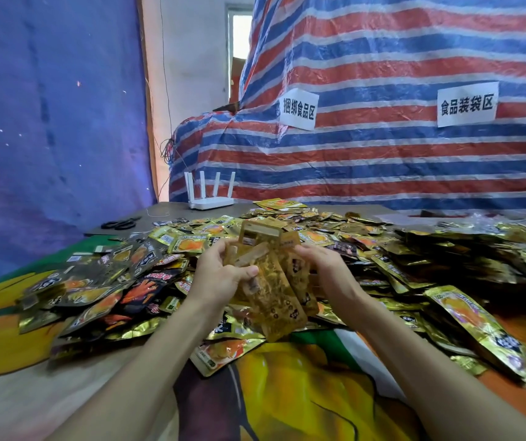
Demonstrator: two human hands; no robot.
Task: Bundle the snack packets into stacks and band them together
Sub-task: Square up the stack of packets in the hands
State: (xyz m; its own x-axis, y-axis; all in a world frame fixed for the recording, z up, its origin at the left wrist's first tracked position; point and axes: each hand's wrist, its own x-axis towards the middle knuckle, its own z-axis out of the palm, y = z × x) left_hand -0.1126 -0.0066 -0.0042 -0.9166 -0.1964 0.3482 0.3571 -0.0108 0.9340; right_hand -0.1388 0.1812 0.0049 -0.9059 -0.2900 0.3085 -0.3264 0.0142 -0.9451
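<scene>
I hold a loose stack of translucent golden snack packets [272,281] above the table, fanned and tilted toward me. My left hand [220,272] grips the stack's left side with its thumb across the front. Against the stack's right side my right hand [322,265] holds the packets with curled fingers. Behind and around both hands spreads a large heap of gold and black snack packets [382,249]. No band is visible on the stack.
A colourful printed cloth [303,386] covers the table near me. A white router [212,200] and black scissors [121,223] lie at the far left. A striped tarp [382,154] with two paper signs rises behind the heap.
</scene>
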